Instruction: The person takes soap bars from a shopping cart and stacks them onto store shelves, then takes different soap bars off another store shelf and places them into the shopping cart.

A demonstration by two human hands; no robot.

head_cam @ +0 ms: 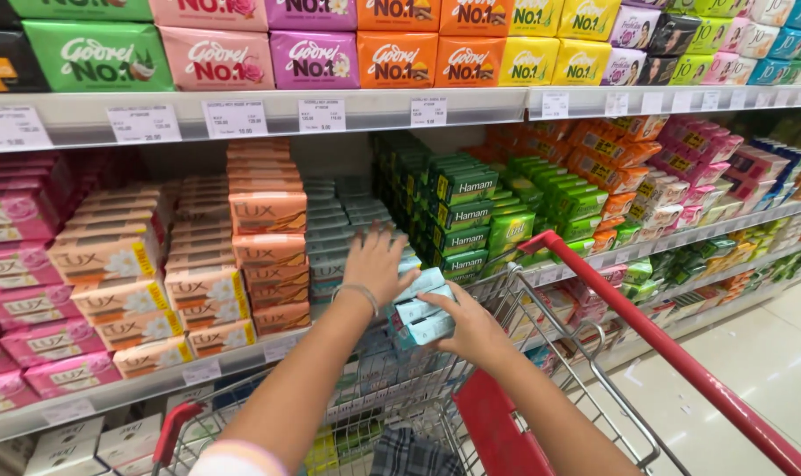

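The right hand [473, 328] grips a stack of pale blue soap boxes [422, 310] just above the red-handled shopping cart [647, 330], fingers wrapped around its lower end. The left hand [378, 263], fingers spread, rests on the stack's top beside the shelf [242, 113].

Two hands show at the frame's centre, the left hand [376, 264] and the right hand [471, 328]; one shopping trolley [594, 353] fills the lower right; three shelf levels [268, 110] of soap boxes show; roughly three pale blue soap boxes [422, 308] sit in the right hand's grasp.
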